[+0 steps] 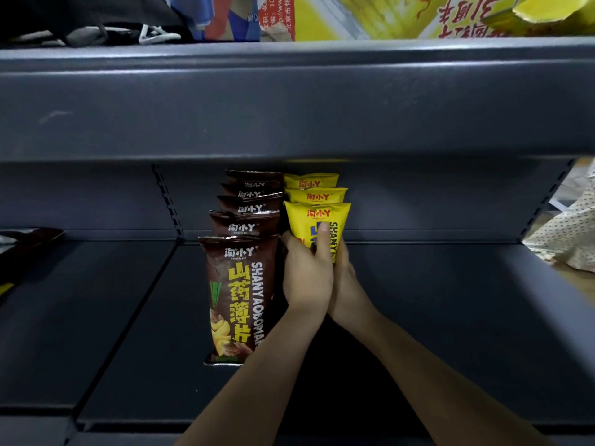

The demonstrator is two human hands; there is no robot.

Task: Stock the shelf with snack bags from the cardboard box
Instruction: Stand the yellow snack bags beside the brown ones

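Hands, left hand (306,278) and right hand (346,281), clamp the front yellow snack bag (317,220) upright between them.

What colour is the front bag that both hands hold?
Yellow bag, with red and blue print; seen in the head view.

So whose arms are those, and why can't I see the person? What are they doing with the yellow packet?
The camera sits on the person's head and looks down, so you only see their arms, as if you were them. There is just this one picture. They are filling a dark shop shelf with snacks. A row of brown snack bags stands on the left, five that I can count. Beside it is a row of three yellow snack bags. The left hand and the right hand both hold the front yellow bag, fingers wrapped around it, setting it in line.
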